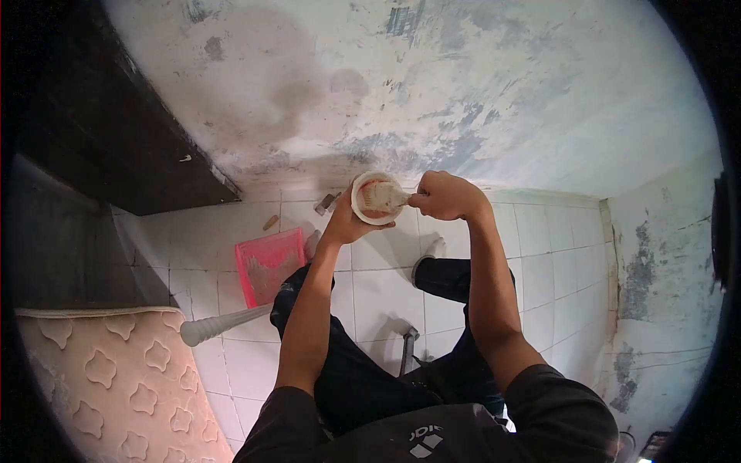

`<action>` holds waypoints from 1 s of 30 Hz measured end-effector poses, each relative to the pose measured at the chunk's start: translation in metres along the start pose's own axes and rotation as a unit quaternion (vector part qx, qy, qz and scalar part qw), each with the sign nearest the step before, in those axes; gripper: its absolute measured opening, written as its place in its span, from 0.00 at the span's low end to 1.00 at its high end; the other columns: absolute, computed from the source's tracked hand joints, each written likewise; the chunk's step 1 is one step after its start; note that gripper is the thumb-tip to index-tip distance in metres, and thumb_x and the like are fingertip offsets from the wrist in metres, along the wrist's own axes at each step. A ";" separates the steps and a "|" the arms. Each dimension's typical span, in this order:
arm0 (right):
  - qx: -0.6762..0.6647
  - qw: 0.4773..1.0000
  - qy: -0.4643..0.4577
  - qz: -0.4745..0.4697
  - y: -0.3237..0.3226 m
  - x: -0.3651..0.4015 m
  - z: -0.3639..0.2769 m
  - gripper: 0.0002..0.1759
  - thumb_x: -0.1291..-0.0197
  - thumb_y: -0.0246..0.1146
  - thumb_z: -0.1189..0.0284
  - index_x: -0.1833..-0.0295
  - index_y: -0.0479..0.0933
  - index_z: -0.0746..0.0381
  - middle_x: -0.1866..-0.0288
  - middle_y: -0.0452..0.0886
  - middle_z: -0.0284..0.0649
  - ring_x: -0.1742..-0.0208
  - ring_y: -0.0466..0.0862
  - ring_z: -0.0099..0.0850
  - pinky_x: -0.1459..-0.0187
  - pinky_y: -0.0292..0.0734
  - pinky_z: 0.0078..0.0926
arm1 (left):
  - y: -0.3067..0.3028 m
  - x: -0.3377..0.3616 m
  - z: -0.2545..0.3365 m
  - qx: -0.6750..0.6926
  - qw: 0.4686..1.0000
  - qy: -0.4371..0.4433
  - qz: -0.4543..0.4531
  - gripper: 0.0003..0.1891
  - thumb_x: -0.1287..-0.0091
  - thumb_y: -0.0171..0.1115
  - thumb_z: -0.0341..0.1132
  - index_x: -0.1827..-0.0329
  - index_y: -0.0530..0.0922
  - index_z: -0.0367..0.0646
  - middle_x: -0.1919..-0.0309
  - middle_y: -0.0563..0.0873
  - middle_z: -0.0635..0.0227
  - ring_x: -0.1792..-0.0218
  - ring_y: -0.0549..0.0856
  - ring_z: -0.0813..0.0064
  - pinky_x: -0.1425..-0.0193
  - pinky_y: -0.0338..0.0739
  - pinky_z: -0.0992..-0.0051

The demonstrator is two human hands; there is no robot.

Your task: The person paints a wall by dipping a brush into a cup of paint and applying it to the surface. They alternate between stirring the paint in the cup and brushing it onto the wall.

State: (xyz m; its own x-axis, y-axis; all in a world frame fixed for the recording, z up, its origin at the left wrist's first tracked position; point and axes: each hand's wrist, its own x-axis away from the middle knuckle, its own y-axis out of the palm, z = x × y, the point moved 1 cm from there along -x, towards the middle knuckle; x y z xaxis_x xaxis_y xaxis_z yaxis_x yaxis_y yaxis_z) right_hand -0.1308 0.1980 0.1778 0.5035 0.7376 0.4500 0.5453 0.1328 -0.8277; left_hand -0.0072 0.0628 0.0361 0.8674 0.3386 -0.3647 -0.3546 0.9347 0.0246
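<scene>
Step in hand: judged to be working the brush [394, 196] in the bowl [361, 181], either stirring or loading the bristles; a single view does not settle which.
Bowl position: raised in front of the wall [494, 100], above the tiled floor [386, 289], mouth turned toward the camera.
Left hand [345, 221]: curled around the side and underside of the bowl, supporting it.
Right hand [449, 196]: pinching the brush near its handle, fingers closed, at the right side of the bowl; bristle end over the opening.
Next move requirement: hold the bowl steady and level; lifting the brush would call for clearing the rim without shedding material.
Bowl contents: reddish-pink patches show beside the bristles; depth and consistency cannot be determined.
Concealed: most of the brush handle, inside the right hand; left fingertips, mostly behind the bowl.
Pink tray [287, 252]: lower right part covered by the left leg.
Grey ribbed handle [212, 329]: inner end hidden at the leg; attachment unclear.
Mattress [100, 374]: cut off at lower left.
</scene>
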 end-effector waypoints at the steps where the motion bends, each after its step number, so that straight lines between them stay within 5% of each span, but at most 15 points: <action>1: 0.001 1.000 0.000 0.000 0.000 0.000 -0.001 0.25 0.46 0.61 0.58 0.69 0.79 0.75 0.68 0.82 0.62 0.64 0.84 0.54 0.61 0.79 0.44 | 0.001 0.000 -0.003 0.018 1.000 -0.012 -0.002 0.43 0.61 0.86 0.33 0.39 0.72 0.40 0.48 0.82 0.65 0.46 0.81 0.71 0.38 0.74 0.68; 16: 0.117 0.987 0.057 0.091 -0.003 0.041 -0.040 0.17 0.49 0.59 0.65 0.60 0.81 0.67 0.61 0.84 0.56 0.58 0.85 0.52 0.52 0.80 0.46 | 0.001 0.000 -0.004 -0.062 0.997 0.037 -0.010 0.44 0.62 0.86 0.36 0.39 0.72 0.40 0.46 0.81 0.62 0.45 0.80 0.67 0.38 0.74 0.67; 25: 0.056 0.994 -0.005 0.090 0.016 0.028 -0.020 0.19 0.46 0.60 0.62 0.63 0.80 0.70 0.64 0.84 0.57 0.61 0.84 0.54 0.56 0.80 0.46 | 0.009 0.002 -0.002 0.023 1.000 -0.009 -0.014 0.43 0.62 0.86 0.32 0.39 0.72 0.43 0.46 0.81 0.66 0.44 0.80 0.71 0.38 0.75 0.69; 30: -0.062 0.995 -0.026 0.068 0.012 0.028 -0.020 0.19 0.46 0.63 0.64 0.73 0.80 0.73 0.76 0.79 0.60 0.70 0.83 0.54 0.63 0.78 0.44 | 0.009 0.004 0.003 0.034 0.999 -0.043 -0.001 0.43 0.61 0.86 0.32 0.38 0.71 0.43 0.46 0.81 0.67 0.44 0.80 0.72 0.37 0.74 0.69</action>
State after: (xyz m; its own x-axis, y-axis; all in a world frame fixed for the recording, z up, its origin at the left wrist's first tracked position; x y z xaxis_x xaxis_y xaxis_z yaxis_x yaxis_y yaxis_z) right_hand -0.0967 0.2073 0.1872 0.5446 0.7766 0.3167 0.5552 -0.0508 -0.8302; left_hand -0.0061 0.0731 0.0373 0.8959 0.3413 -0.2844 -0.3304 0.9398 0.0872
